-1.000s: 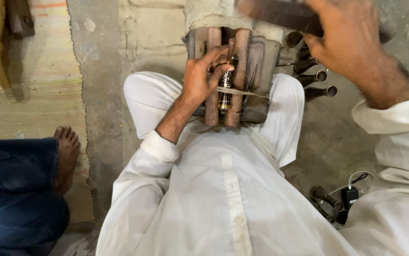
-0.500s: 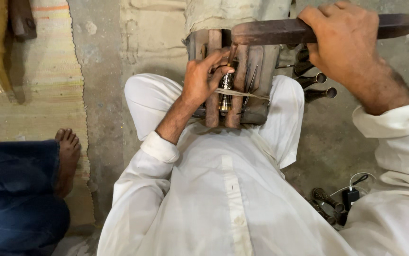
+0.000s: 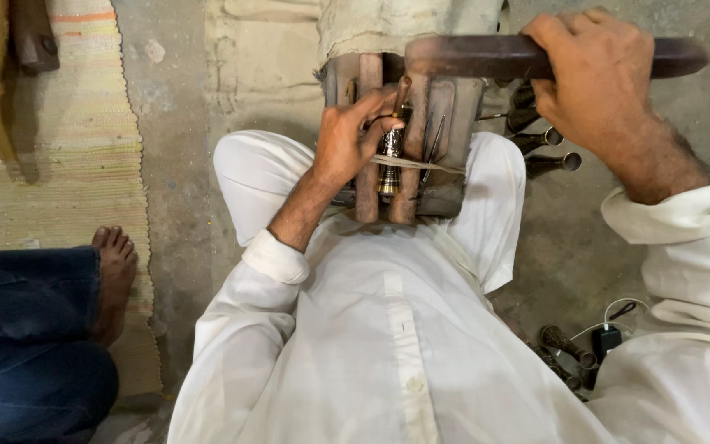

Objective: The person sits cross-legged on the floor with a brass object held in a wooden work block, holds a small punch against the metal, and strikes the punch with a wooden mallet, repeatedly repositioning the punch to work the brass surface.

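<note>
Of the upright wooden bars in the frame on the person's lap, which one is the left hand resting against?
The left hand lies against the left bar, beside the small metal piece. The bar right of that piece is untouched.

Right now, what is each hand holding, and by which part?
The right hand grips a dark bar near its middle. The left hand pinches the upper end of a small metal piece set between the wooden uprights.
</note>
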The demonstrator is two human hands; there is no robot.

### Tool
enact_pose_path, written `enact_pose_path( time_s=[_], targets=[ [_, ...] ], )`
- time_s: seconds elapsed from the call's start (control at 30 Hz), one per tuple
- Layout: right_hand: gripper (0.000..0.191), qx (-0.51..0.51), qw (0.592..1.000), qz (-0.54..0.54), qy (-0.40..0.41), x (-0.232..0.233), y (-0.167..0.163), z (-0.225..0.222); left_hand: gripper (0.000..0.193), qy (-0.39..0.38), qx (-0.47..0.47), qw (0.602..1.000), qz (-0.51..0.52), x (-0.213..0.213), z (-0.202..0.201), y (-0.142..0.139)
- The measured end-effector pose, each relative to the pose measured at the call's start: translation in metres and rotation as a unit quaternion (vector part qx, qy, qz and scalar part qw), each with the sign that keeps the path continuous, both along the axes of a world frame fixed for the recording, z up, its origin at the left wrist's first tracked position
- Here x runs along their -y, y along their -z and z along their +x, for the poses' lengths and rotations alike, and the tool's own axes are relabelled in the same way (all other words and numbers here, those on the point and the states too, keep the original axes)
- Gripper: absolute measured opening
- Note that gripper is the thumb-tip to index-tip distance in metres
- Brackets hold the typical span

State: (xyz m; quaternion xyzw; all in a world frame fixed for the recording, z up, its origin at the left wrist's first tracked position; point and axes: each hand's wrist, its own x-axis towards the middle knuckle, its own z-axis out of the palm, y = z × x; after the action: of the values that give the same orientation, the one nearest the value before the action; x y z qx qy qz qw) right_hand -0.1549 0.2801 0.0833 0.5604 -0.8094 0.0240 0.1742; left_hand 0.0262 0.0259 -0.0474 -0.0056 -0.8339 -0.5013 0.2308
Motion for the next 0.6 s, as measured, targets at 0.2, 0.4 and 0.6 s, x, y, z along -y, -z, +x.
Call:
enact_pose_path(
  time_s=[0.2,0.4,0.6],
  targets=[
    [0.033,-0.014,1.000,0.024,0.003,0.004,-0.002,0.006,0.043,-0.056,0.098,0.994,0.004,-0.002,0.001,0.005],
    [0.039,-0.001,0.998,-0.043,-0.036,0.013,-0.014,0.001,0.044,-0.042,-0.062,0.997,-0.001,-0.004,-0.002,0.013],
    [0.041,-0.054,0.998,0.005,-0.021,0.027,-0.024,0.007,0.042,-0.082,0.039,0.995,0.042,-0.006,-0.003,0.012]
  ],
)
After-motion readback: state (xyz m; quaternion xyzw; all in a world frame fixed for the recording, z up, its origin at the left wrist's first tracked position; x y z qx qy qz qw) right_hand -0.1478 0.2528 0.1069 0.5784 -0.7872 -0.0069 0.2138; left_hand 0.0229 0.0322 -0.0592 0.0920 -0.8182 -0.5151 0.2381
